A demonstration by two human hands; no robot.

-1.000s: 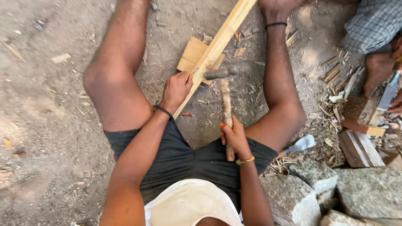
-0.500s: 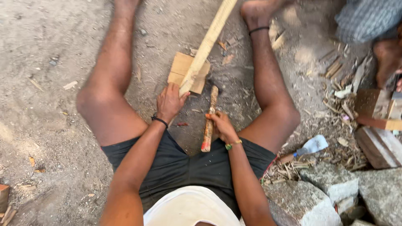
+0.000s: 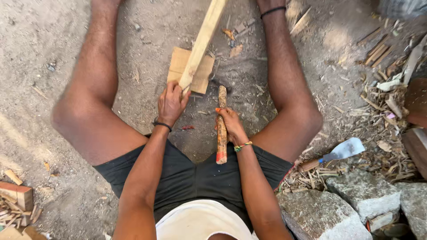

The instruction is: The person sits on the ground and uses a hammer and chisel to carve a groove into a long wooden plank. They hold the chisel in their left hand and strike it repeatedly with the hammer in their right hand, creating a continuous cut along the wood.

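At the far left edge of the gritty, packed-dirt ground lies a squared wood offcut (image 3: 17, 194) among pale chips, and past the bent knee the left hand (image 3: 171, 102) is clenched around the lower end of a long, pale, smooth-planed wooden slat (image 3: 202, 42) — it slants up and away, its held end resting over a flat, square piece of light board (image 3: 177, 66) on the dirt between the legs. Just right of that, the right hand (image 3: 230, 126) is wrapped tight around a rough, round wooden handle (image 3: 221, 146) with a reddish butt end, standing nearly upright in the view, its dark head end down near the board's corner. Farther right, a flat metal blade with a wooden grip (image 3: 338, 153) lies among splinters and shavings, beside coarse grey stones (image 3: 356, 195).
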